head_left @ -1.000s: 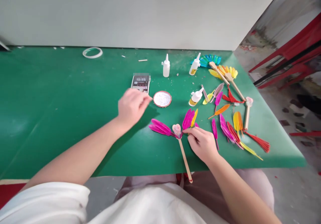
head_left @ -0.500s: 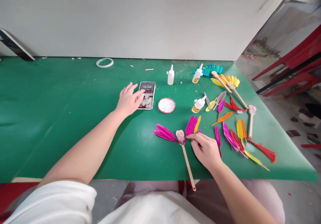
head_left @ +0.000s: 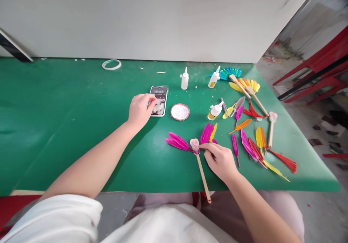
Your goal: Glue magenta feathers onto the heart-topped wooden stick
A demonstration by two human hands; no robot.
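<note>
My left hand (head_left: 140, 109) rests on the green table (head_left: 67, 127), fingers curled, fingertips touching the left edge of a lit phone (head_left: 158, 100). My right hand (head_left: 219, 159) pinches the base of the magenta feathers (head_left: 206, 133) where they meet a wooden stick (head_left: 202, 174) topped by a pink heart (head_left: 194, 144). More magenta feathers (head_left: 176, 141) fan out to the stick's left. The stick's lower end hangs over the table's front edge.
A round lid with white stuff (head_left: 179, 111) lies right of the phone. Three glue bottles (head_left: 185, 79) (head_left: 214, 78) (head_left: 215, 111) stand or lie behind. Loose coloured feathers (head_left: 255, 145) and finished feather fans (head_left: 239, 79) cover the right side. A tape ring (head_left: 111, 64) lies far back.
My left hand reached to the phone with fingers spread, then curled them at its edge. My right hand stayed pinched at the feather stick. The view shifted slightly.
</note>
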